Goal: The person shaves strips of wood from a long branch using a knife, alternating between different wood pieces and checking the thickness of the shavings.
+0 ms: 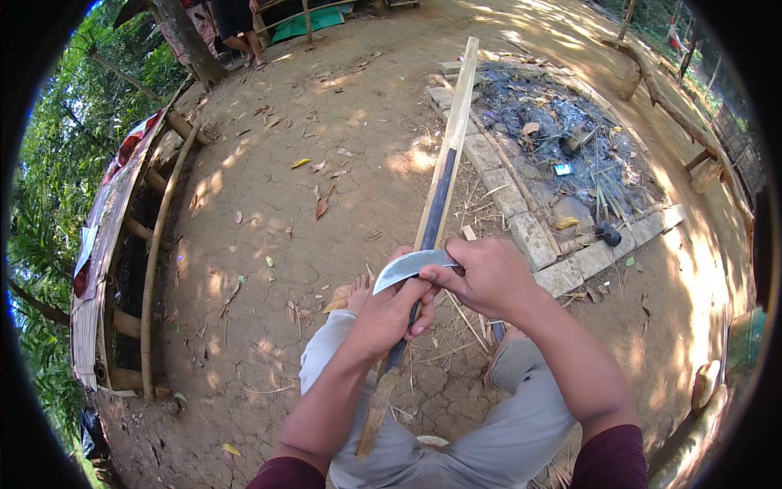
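Observation:
A long split-bamboo or wooden strip, pale at the far end and dark along its middle, runs from between my knees toward the fire pit. My left hand is closed round its dark part. My right hand grips a knife with a short, curved blade. Its handle is mostly hidden in my fist. The blade lies across the strip, its tip pointing left above the back of my left hand. My right fingertips are close to my left fingers at the strip; whether they touch cannot be told.
On the right, a brick-edged fire pit holds ash, a dark can and litter. A low bamboo bench stands left, and a log rail at far right. Another person's legs show at the back. Shavings lie by my feet.

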Demonstrator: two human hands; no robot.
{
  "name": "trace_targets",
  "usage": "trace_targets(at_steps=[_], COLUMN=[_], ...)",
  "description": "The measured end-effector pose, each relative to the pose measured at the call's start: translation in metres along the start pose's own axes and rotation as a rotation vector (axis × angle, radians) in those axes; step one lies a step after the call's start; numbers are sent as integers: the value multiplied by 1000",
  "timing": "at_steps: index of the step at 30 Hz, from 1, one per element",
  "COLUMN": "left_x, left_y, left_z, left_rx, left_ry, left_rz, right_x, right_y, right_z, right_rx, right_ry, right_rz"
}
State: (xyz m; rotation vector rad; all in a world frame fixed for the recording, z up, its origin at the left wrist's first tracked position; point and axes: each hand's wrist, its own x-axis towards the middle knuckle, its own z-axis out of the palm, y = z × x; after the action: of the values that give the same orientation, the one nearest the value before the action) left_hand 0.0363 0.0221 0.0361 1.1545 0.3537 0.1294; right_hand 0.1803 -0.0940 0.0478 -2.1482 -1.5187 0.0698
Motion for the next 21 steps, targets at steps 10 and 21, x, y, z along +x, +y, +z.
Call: trace_targets(at_steps=[10, 21], left_x=[-9, 3], left_y=[-6, 1], left_z=[16, 1], left_rx=[354, -92], left_ry=[-15, 97], left_rz=[57, -196], right_x=[-3, 6], right_y=[10, 4], right_z=[12, 11], right_rx=[-68, 1], right_ry=[72, 20], right_rz=[3, 37])
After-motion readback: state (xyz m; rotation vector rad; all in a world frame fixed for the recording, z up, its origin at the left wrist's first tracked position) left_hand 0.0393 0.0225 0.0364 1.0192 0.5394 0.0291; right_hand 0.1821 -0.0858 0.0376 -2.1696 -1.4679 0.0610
